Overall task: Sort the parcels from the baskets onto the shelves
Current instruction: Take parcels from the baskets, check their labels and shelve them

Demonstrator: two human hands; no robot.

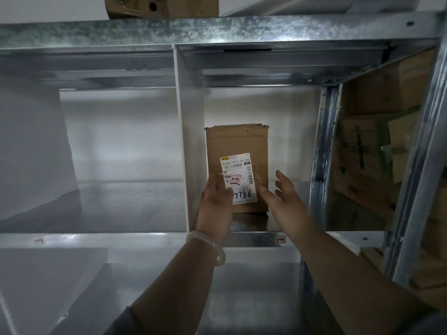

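A brown cardboard parcel (238, 143) stands upright on the metal shelf (314, 234), in the compartment right of a white divider (187, 141). Its white shipping label faces me, with "7786" written on it. My left hand (215, 201), with a pale bangle on the wrist, rests against the parcel's lower left front, thumb on the label. My right hand (281, 197) is beside the parcel's lower right corner, fingers spread, apparently just off the cardboard.
The compartment left of the divider (121, 201) holds nothing. A cardboard box (162, 6) sits on the top shelf. More brown boxes (377, 131) are stacked behind the right upright (324, 146). A lower shelf level (242, 298) lies beneath my arms.
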